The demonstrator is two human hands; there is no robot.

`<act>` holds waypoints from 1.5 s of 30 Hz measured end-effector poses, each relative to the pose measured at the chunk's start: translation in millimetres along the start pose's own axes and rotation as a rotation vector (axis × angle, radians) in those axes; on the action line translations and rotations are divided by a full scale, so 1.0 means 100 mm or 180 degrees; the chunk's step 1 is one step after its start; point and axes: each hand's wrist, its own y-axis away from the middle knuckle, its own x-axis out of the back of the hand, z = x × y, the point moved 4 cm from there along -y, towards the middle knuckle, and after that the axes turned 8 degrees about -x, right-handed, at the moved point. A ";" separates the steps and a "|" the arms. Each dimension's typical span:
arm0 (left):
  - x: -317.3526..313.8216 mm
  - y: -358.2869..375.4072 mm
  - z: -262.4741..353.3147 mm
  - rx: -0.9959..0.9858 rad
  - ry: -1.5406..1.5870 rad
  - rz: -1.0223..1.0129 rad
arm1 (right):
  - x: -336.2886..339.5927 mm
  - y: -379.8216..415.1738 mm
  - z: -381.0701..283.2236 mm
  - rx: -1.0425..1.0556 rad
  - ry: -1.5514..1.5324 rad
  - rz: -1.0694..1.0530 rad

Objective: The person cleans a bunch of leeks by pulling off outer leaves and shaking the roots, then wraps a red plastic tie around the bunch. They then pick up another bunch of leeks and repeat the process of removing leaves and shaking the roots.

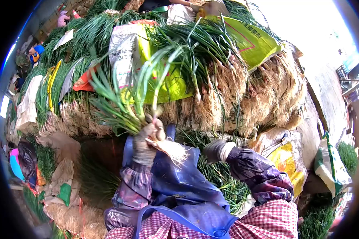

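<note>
My left hand [144, 141], in a grey glove, is closed round a bunch of green onions [125, 107]. Their leaves fan up and to the left, and pale roots [171, 151] hang out at the lower right of the hand. My right hand [216, 151], gloved too, is to the right of the blue apron [175, 171], above loose green leaves [231, 187]; its fingers are too unclear to make out. Beyond both hands lies a long pile of green onions [223, 75] with roots toward me. A yellow-green and white sack [125, 51] lies on it.
Another yellow-green sack [251, 42] covers the pile's right part. A yellow and white sack [287, 159] and a white and green bag [331, 165] stand at the right. Root bundles [77, 219] lie at lower left. Another person's arm [181, 3] shows at the top.
</note>
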 end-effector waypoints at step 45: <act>-0.47 0.16 -0.29 0.0762 0.0724 -0.0439 | 0.84 0.16 0.09 0.0917 -0.4786 0.2072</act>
